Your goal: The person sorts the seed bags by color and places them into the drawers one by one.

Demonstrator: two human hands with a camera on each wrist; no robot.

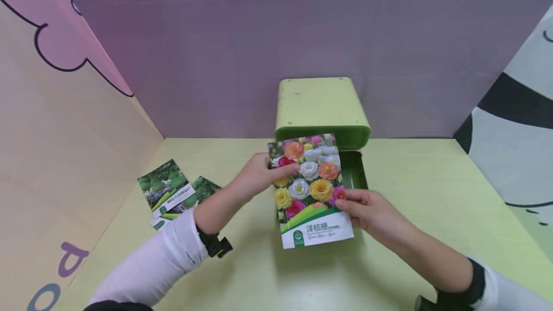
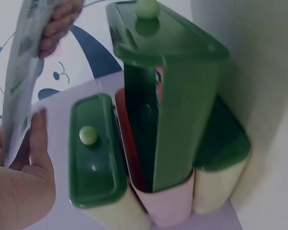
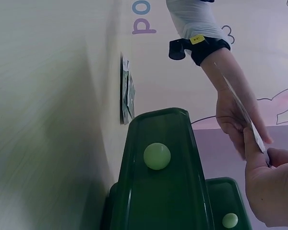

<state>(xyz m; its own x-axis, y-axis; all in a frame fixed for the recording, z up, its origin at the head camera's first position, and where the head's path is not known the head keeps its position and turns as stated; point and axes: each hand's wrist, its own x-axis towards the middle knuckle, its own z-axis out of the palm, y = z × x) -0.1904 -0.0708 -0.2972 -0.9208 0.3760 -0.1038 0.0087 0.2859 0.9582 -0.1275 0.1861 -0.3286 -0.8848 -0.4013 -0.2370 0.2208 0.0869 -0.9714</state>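
Note:
A seed packet (image 1: 310, 190) with colourful flowers and a white label faces up above the table. My left hand (image 1: 258, 175) pinches its upper left edge, the thumb lying over the flower picture. At the lower right edge, my right hand (image 1: 375, 209) pinches the same packet between thumb and fingers. Behind and partly beneath it, a green drawer (image 1: 355, 171) is pulled out from a pale cabinet (image 1: 319, 104). A sliver of something colourful shows inside this drawer in the left wrist view. Seen edge-on in the right wrist view, the packet (image 3: 247, 117) spans both hands.
Two green leafy packets, one (image 1: 166, 185) overlapping another (image 1: 202, 190), lie on the table left of my left forearm. Closed drawers with round knobs (image 2: 88, 135) flank the pulled-out one. A purple wall (image 1: 224, 61) stands behind the cabinet, with printed panels at both sides.

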